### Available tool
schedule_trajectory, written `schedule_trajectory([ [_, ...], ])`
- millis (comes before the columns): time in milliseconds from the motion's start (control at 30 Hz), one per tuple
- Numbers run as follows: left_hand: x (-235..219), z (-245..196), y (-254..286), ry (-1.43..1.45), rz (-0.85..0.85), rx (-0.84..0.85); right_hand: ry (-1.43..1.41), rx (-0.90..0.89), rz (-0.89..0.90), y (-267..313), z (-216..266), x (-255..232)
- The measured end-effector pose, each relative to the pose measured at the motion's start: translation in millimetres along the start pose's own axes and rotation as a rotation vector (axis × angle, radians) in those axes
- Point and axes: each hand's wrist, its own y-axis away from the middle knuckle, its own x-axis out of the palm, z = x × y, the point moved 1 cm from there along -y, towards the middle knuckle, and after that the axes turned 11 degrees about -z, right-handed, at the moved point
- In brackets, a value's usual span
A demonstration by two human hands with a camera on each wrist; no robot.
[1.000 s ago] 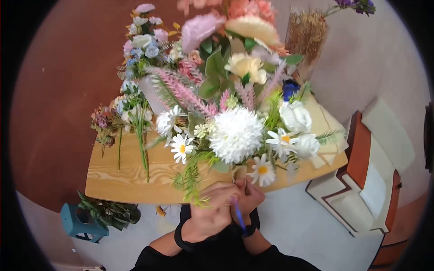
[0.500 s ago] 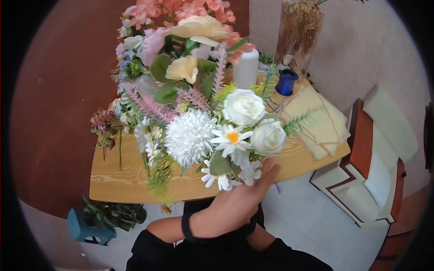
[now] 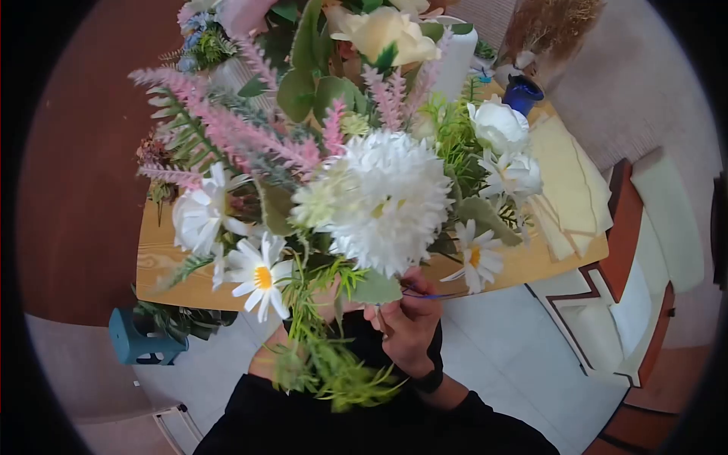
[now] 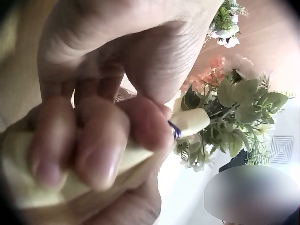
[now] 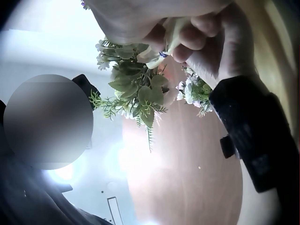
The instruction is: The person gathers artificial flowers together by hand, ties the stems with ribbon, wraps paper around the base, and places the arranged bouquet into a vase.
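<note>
A large bouquet of white, cream and pink flowers [image 3: 390, 201] hangs above the table's front edge. Below its blooms, the left hand [image 3: 334, 298], mostly hidden by flowers and greenery, grips the stems. Beside it the right hand [image 3: 413, 334] pinches a thin blue ribbon [image 3: 436, 295], its fingers bent close to the stems. In the left wrist view, curled fingers [image 4: 101, 145] surround the pale wrapping [image 4: 18, 164], and blue ribbon [image 4: 175, 130] circles the stem. Both hands [image 5: 150, 18] meet at the stems in the right wrist view, with ribbon [image 5: 163, 54] there too.
On the wooden table [image 3: 171, 273], pale paper sheets [image 3: 565, 186] and a blue ribbon spool [image 3: 523, 94] lie at right. A white container [image 3: 457, 61] stands behind. A teal stool [image 3: 144, 337] and a cream sofa [image 3: 644, 303] flank the table.
The left hand has gone from in front of the bouquet, fingers extended, to behind its flowers. The bouquet appears larger and turned, and the right hand has come into sight.
</note>
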Motion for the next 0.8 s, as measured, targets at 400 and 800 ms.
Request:
schedule_trajectory([
  [400,-48,45,98,0.763,0.176,-0.285,-0.025,0.074,0.042,-7,7,-6],
  [800,18,-87,15,1.562,0.167,-0.528,0.069,-0.103,-0.22,-7,11,-17],
])
